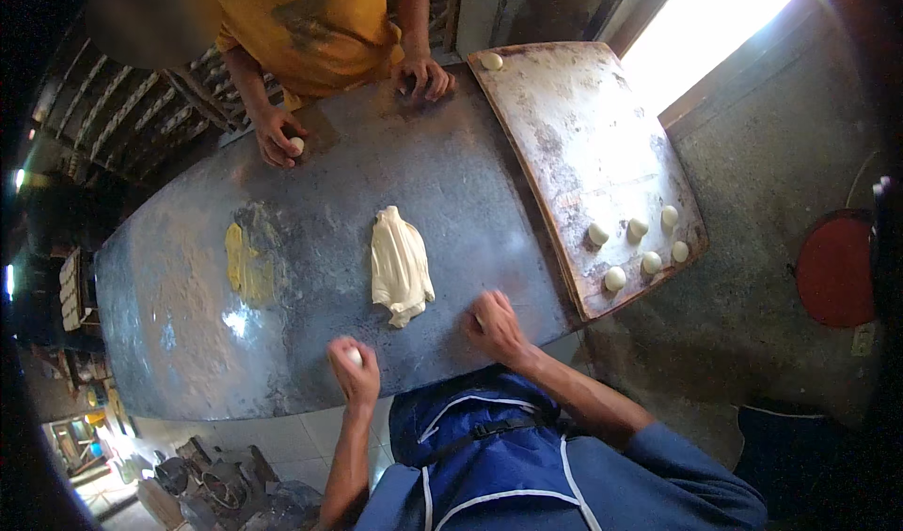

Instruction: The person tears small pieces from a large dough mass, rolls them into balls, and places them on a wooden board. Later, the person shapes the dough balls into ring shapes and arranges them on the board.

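My left hand [356, 371] is closed around a small white dough ball [354, 356] at the table's near edge. Further right, my right hand [495, 328] is curled down against the dark metal tabletop [451, 174]. It is slightly blurred, and its fingers hide most of whatever is under them. Between and beyond my hands lies a long, creased piece of pale dough [399, 268], touched by neither hand. A yellow, greasy-looking smear [248, 263] marks the tabletop to its left.
A worn baking tray [583, 136] lies on the table's right end, with several dough balls [615, 278] near its close corner and one [491, 61] at its far corner. Across the table, a person in a yellow shirt [310, 23] has one hand [277, 136] on another dough ball [296, 145].
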